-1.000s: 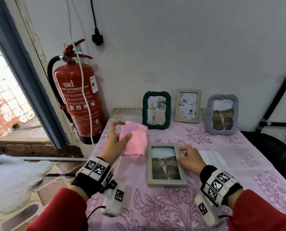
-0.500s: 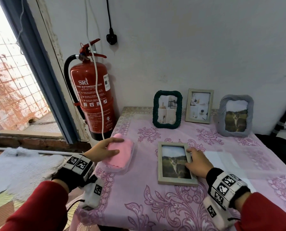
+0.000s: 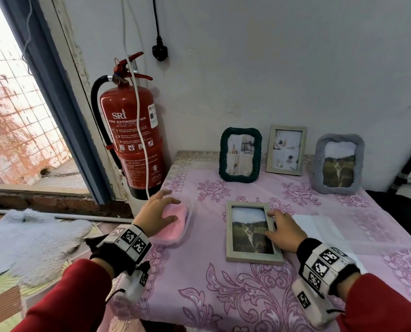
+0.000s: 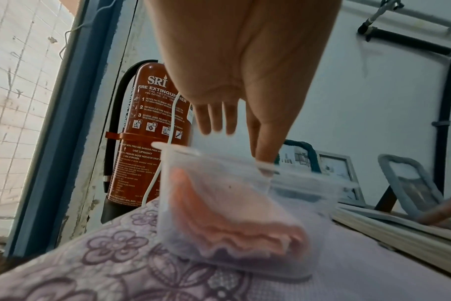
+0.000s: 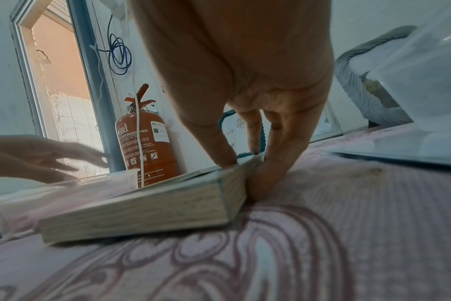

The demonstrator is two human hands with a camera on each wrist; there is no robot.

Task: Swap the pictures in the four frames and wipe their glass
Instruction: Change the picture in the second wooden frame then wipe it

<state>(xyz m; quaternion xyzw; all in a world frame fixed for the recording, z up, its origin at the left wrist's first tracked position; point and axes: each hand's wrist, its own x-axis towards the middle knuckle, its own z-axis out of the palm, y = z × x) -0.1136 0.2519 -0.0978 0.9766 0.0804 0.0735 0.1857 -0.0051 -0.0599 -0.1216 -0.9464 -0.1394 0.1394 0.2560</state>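
A pale wooden frame [image 3: 247,231] with a cat picture lies flat on the pink tablecloth. My right hand [image 3: 283,233] grips its right edge, thumb on top and fingers down the side [image 5: 245,158]. A pink cloth [image 3: 178,215] lies in a clear plastic container [image 3: 190,219] at the table's left edge. My left hand [image 3: 156,216] is spread just above it, fingers straight, one fingertip at the container [image 4: 219,183] rim. A green rope frame [image 3: 240,155], a second pale frame [image 3: 286,149] and a grey frame [image 3: 338,164] with a cat picture stand against the wall.
A red fire extinguisher [image 3: 132,140] with a white cable hanging over it stands by the table's far left corner. A clear plastic piece [image 3: 319,231] lies right of the flat frame. The container sits close to the table's left edge; a white rug [image 3: 32,236] covers the floor beyond.
My left hand carried the pink cloth left and down into the clear container and let it go. My right hand stayed at the flat frame's right edge.
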